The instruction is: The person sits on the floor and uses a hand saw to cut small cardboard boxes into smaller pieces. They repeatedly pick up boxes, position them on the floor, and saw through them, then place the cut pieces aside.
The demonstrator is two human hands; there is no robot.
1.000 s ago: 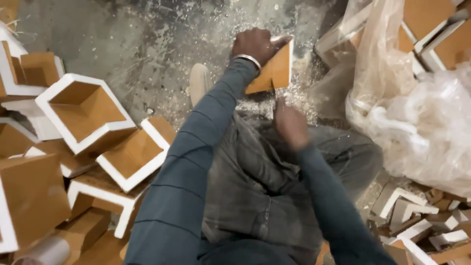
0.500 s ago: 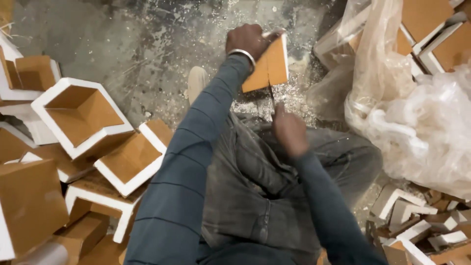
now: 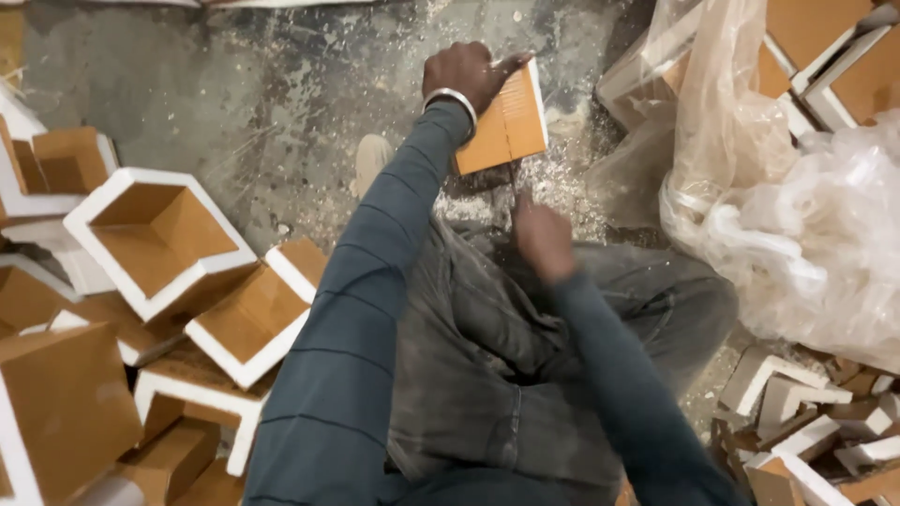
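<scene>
Near the top centre, my left hand [image 3: 464,75] clamps the orange, white-edged board piece [image 3: 506,122] from above. My right hand [image 3: 542,239], just below it, looks clenched on something I cannot make out. I'd keep the board steady and work away from my knee.

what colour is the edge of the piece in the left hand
White edge on an orange-brown wooden piece; the head view shows it.

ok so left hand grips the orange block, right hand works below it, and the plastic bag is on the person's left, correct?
Not quite: the plastic bag lies on the person's right, as the head view shows. The rest holds: left hand grips the orange block, right hand works below it.
</scene>
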